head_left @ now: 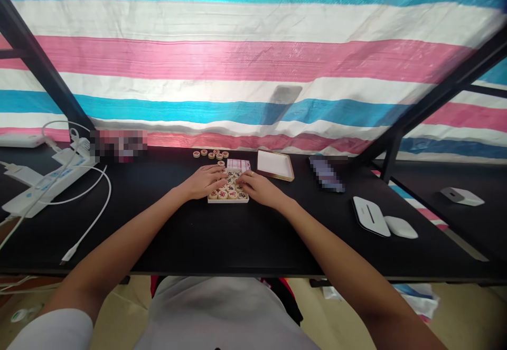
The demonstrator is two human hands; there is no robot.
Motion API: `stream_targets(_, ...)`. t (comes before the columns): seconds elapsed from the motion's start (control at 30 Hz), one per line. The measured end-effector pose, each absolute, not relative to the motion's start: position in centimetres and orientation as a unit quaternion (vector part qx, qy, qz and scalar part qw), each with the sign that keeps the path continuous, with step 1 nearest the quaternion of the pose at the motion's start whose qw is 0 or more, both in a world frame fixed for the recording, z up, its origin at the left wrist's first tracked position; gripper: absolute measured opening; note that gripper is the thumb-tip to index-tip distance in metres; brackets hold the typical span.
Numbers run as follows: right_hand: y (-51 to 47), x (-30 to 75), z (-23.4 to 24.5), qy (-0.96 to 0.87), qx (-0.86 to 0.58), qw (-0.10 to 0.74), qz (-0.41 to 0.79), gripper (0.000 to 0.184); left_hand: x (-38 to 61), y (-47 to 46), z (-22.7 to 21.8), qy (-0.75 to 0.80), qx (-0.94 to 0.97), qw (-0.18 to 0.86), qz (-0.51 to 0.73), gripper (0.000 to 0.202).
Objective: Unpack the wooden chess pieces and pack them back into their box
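A shallow white box (228,200) on the black table holds several round Chinese chess pieces (222,195), some marked red and some dark. Stretched over its left side, my left hand (206,182) is open, its fingertips on or just above the pieces. From the right, my right hand (261,187) reaches in with fingers bent and apart over the pieces at that edge. Whether either hand touches a single piece is hard to make out. Behind the box lie more loose pieces (211,155) and a sheet printed in red (238,164).
An open box lid (274,164) lies right of the pieces, with a pixelated phone-like object (327,173) beyond. Two white devices (371,217) rest at the right. Left are a power strip (49,181) and a white cable (109,191). A striped sheet (245,59) hangs behind.
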State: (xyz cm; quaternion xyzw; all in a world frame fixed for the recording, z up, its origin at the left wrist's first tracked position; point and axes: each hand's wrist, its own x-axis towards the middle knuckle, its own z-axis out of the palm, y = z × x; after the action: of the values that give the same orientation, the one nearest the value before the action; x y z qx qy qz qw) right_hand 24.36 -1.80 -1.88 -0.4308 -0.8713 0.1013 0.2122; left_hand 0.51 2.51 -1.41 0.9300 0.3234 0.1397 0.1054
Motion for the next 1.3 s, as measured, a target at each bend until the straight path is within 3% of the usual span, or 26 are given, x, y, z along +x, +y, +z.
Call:
stream_targets(0.33,-1.9,24.3,-1.6,-0.868,-0.436,0.212,0.111,0.022,0.4,1.9,-1.3,0.335,0.928,0.050,0.158,0.050)
stream_targets(1.3,-1.9,24.2,-1.8,-0.868,-0.437,0.211,0.105,0.019,-0.5,2.1,-0.8,0.352,0.923,0.040,0.149,0.047)
